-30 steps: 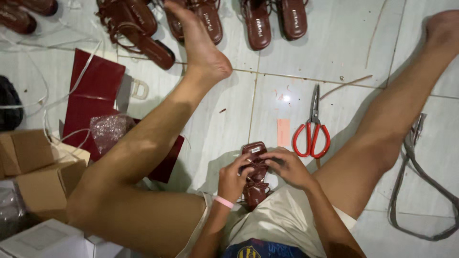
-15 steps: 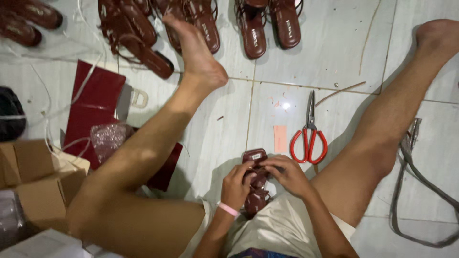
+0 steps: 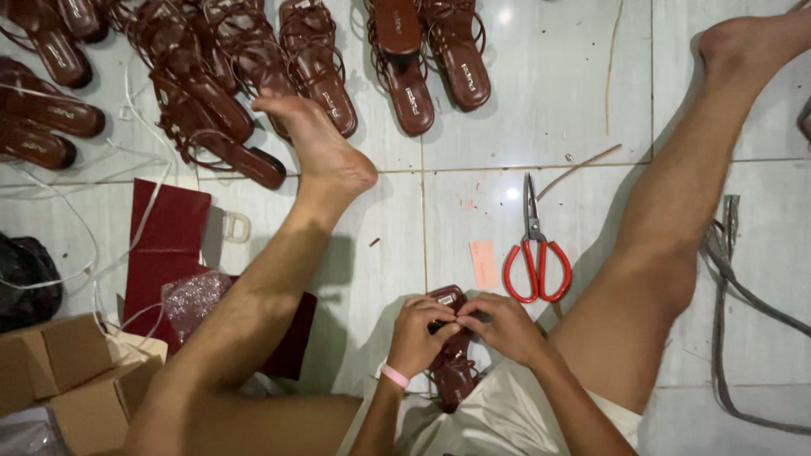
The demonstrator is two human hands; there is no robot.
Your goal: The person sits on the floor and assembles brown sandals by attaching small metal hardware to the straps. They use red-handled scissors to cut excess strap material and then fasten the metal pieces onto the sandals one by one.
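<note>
Both hands – left hand [image 3: 416,336], right hand [image 3: 505,326] – pinching a brown strappy sandal [image 3: 452,365]; red-handled scissors [image 3: 536,253] just beside, on the floor.

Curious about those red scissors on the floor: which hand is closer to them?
The right hand, just below-left of the scissors. The left hand is farther, beyond the sandal both hold.

Dim, warm overhead light glares off the white floor tiles [image 3: 541,101], casting soft shadows; focus stays sharp.
</note>
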